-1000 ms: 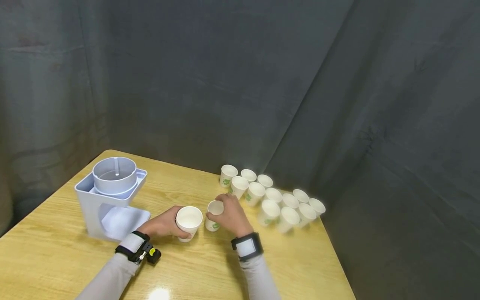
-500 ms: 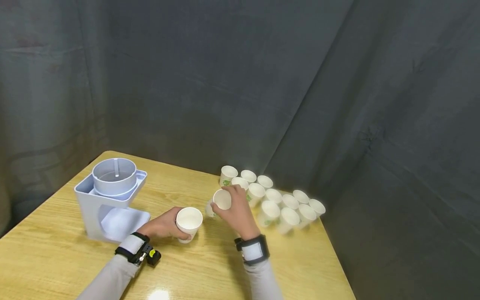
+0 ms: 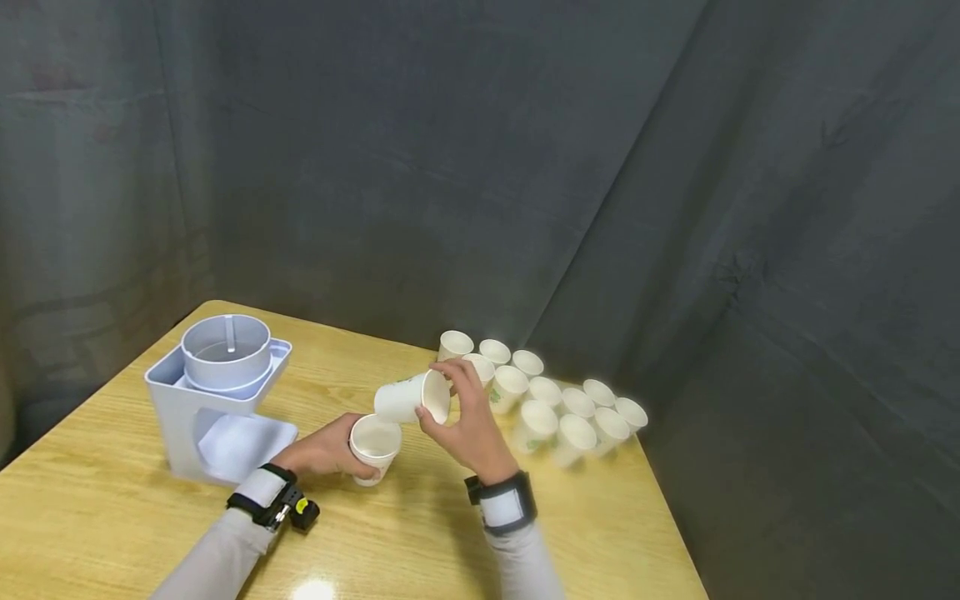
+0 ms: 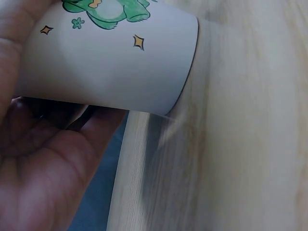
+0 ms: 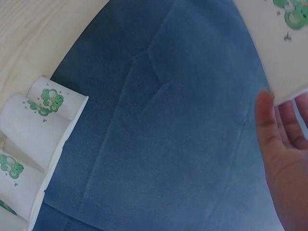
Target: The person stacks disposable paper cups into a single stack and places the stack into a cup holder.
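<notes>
My left hand [image 3: 326, 450] grips a white paper cup [image 3: 375, 442] that stands upright, mouth up. In the left wrist view this cup [image 4: 110, 62] shows a green cartoon print and small yellow stars. My right hand [image 3: 472, 425] pinches a second paper cup [image 3: 401, 400] near its rim. That cup lies tilted nearly on its side, its mouth toward my right hand and its base over the far rim of the left cup. Whether the two cups touch, I cannot tell. The right wrist view shows the held cup [image 5: 284, 53] at the upper right, thumb and fingers at its rim.
Several white paper cups [image 3: 538, 421] stand upright in a cluster at the table's back right. At the left is a pale grey appliance [image 3: 180, 425] with a round bowl [image 3: 228, 358] on top. A dark curtain [image 3: 420, 167] hangs behind the wooden table [image 3: 405, 550].
My right hand has lifted the second cup off the table and tipped it leftward, its base swinging over the left cup. My left hand has stayed nearly in place.
</notes>
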A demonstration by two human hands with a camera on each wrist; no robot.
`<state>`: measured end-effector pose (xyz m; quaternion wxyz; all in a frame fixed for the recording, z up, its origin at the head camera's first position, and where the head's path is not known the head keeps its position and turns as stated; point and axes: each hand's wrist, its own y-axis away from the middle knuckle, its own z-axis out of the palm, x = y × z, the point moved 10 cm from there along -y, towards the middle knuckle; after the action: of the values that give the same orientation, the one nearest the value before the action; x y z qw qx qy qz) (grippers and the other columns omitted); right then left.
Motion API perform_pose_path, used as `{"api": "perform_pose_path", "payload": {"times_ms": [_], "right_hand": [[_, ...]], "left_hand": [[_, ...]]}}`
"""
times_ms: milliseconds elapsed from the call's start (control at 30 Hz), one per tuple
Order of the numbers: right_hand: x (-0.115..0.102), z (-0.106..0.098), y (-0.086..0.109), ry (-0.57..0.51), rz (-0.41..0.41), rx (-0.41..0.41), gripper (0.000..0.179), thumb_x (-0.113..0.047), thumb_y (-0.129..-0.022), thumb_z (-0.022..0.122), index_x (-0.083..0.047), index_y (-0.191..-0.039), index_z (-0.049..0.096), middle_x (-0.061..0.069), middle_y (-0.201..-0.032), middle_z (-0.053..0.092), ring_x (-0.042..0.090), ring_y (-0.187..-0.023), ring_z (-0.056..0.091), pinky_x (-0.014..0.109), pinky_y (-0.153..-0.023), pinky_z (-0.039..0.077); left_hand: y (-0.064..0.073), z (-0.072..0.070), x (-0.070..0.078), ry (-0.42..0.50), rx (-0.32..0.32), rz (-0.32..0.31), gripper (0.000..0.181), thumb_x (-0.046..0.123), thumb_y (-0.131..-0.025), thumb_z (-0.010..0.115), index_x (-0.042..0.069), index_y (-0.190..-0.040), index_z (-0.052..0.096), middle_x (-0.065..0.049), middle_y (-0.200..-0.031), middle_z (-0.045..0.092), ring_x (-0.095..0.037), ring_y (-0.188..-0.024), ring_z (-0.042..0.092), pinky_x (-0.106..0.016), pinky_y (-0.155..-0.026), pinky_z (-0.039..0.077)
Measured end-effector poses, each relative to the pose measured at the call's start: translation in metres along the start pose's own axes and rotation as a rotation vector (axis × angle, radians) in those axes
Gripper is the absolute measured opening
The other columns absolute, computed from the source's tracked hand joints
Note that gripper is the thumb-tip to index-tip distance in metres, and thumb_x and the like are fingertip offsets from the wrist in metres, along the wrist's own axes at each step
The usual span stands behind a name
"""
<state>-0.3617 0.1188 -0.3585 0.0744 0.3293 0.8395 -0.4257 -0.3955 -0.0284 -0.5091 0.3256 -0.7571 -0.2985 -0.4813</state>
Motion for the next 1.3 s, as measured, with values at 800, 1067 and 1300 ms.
{"api": "perform_pose_path", "payload": {"times_ms": [800,1067,1300], "right_hand": [[-0.003,0.044,0.006,0.002,0.029,-0.225,0.055,-0.037,-0.086,0.080,-0.018,-0.135,0.062,-0.006,-0.126,0.059,0.011,-0.115,0.058,0.028,-0.095,0.052],[-0.006,0.055,0.009,0.003,0.035,-0.271,0.055,-0.039,-0.089,0.078,-0.016,-0.136,0.061,-0.007,-0.129,0.058,0.013,-0.118,0.058,0.028,-0.094,0.053],[-0.007,0.060,0.009,0.020,0.038,-0.288,0.056,-0.039,-0.089,0.079,-0.017,-0.137,0.060,-0.005,-0.132,0.058,0.011,-0.120,0.057,0.026,-0.096,0.051]], "left_hand": [[-0.001,0.000,-0.001,-0.003,-0.004,0.006,0.059,0.010,-0.072,0.088,-0.002,-0.123,0.062,-0.009,-0.109,0.070,-0.019,-0.097,0.066,-0.032,-0.089,0.052],[0.000,0.001,0.002,-0.001,-0.014,0.024,0.057,0.010,-0.074,0.088,-0.001,-0.123,0.062,-0.011,-0.109,0.070,-0.019,-0.097,0.066,-0.032,-0.087,0.053],[0.000,0.000,0.002,-0.014,-0.012,0.025,0.057,0.009,-0.073,0.087,-0.001,-0.122,0.061,-0.010,-0.108,0.069,-0.019,-0.096,0.066,-0.031,-0.086,0.053]]}}
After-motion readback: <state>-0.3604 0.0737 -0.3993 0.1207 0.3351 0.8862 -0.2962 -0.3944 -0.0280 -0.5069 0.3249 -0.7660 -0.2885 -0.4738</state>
